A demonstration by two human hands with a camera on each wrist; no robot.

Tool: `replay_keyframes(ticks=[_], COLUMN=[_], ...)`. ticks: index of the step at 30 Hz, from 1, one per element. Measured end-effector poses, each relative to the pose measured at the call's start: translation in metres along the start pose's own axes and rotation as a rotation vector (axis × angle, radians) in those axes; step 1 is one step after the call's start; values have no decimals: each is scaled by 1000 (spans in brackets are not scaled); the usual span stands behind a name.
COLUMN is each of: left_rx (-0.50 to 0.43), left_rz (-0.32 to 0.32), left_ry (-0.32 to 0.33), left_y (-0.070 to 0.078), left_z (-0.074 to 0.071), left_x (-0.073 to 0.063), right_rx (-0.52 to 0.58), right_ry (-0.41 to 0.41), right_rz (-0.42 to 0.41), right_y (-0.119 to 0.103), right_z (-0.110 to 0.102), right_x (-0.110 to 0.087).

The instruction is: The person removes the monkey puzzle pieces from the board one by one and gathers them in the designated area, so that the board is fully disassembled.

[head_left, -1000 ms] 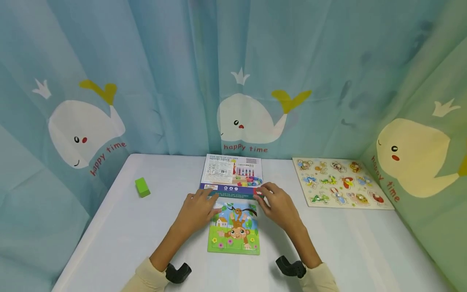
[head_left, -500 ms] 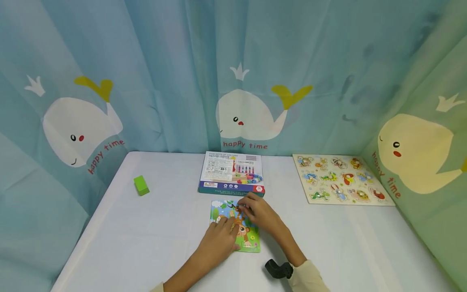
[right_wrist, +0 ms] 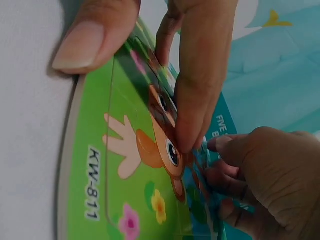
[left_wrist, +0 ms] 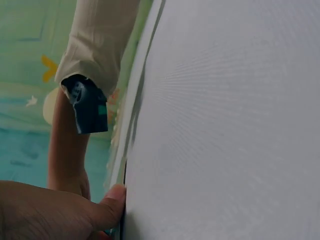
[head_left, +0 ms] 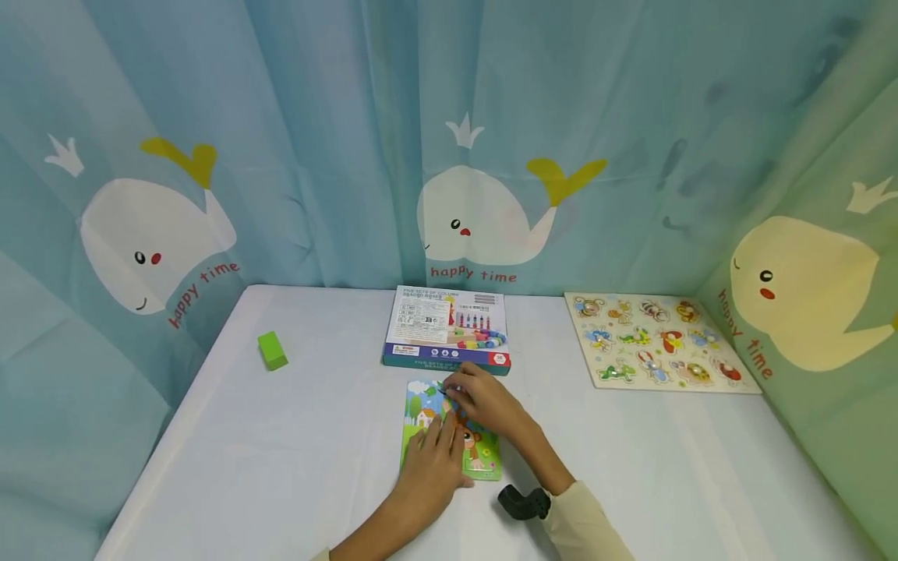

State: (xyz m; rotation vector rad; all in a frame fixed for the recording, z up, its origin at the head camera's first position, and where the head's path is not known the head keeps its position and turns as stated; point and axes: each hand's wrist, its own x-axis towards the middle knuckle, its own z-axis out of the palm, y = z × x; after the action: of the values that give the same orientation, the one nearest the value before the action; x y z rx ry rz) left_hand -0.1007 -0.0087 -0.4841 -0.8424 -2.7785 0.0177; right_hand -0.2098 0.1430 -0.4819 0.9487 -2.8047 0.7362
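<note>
A square picture puzzle [head_left: 417, 401] with a cartoon monkey lies flat on the white table. My left hand [head_left: 431, 467] rests on its lower left part, fingers straight over the picture. In the right wrist view, the left thumb [right_wrist: 90, 47] lies at the puzzle's near edge, beside the printed "KW-811". My right hand [head_left: 487, 397] is over the upper right part, fingers bent down and fingertips together at the top of the picture. In the right wrist view, the right hand [right_wrist: 280, 175] touches the far part with bent fingers. Whether it pinches a puzzle piece is hidden.
A boxed bead set [head_left: 449, 327] lies just beyond the puzzle. A green block [head_left: 272, 351] is at the left, and a wooden peg puzzle with insects [head_left: 659, 343] at the back right. Curtains with whales [head_left: 484, 218] close off the back and sides.
Both hands have left the bead-set box and come down to the monkey puzzle. The left hand has settled over its lower left; the right has moved leftward along its upper part.
</note>
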Motion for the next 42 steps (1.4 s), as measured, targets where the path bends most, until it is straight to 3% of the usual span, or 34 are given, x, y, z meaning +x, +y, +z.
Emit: replay_keyframes(ticks=[8, 15, 20, 29, 34, 42], left_rx=[-52, -60, -101, -60, -35, -9], left_rz=[-28, -27, -40, -26, -22, -11], left_ry=[-62, -19, -27, -7, -32, 14], left_y=[2, -1, -1, -2, -3, -3], left_z=[-1, -2, -1, -1, -3, 1], left_x=[-2, -1, -1, -2, -3, -4], right_rx=[14, 91, 105, 61, 20, -82], right_ry=[-44, -98, -175, -241, -255, -203], right_rz=[16, -24, -30, -43, -50, -93], right_y=[-3, -10, -15, -18, -19, -21], right_z=[3, -1, -3, -4, 1, 9], right_x=[6, 16, 23, 30, 32, 36])
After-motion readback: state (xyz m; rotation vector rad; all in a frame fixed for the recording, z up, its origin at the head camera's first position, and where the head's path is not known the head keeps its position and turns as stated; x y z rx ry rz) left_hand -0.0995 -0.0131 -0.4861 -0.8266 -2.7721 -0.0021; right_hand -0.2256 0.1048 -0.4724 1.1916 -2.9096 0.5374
